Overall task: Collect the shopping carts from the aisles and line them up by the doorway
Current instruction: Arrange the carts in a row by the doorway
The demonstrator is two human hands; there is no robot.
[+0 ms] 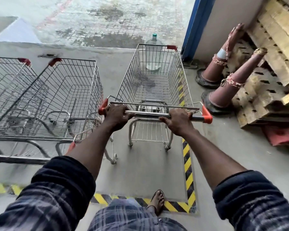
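An empty wire shopping cart with orange corner caps stands straight ahead of me, its nose at the doorway threshold. My left hand grips the left part of its steel handle bar. My right hand grips the right part of the same bar. To the left stands a second empty cart, parallel and close beside mine. A third cart is further left, at the frame edge.
Two worn traffic cones with chains lean at the right by stacked wooden pallets. A blue door frame rises ahead right. A large water bottle stands beyond the cart. Yellow-black floor tape marks the bay; wet pavement lies outside.
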